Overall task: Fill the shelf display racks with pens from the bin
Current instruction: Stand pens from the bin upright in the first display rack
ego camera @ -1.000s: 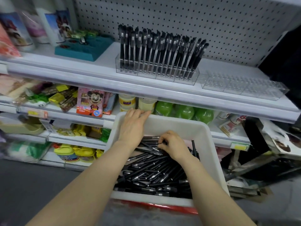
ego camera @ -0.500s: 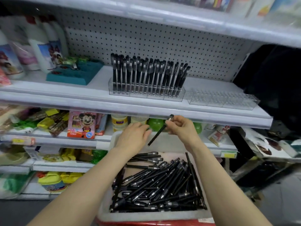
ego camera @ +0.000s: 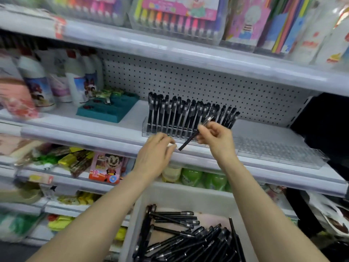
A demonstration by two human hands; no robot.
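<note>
Pinches one pen (ego camera: 194, 136) near its upper end in the right hand (ego camera: 215, 135), slanted, just in front of the full rack (ego camera: 151, 132). Holds the left hand (ego camera: 154, 154) loose and empty beside the lower tip. Probably light, stiff, smooth, a bit slippery; best gripped mid-barrel for aiming into a slot. Has many more pens (ego camera: 188, 239) lying in the bin (ego camera: 136, 214).

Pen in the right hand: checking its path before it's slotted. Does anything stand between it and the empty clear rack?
Nothing visible does. The right hand holds the pen before the full rack; the empty rack lies open further right.
</note>
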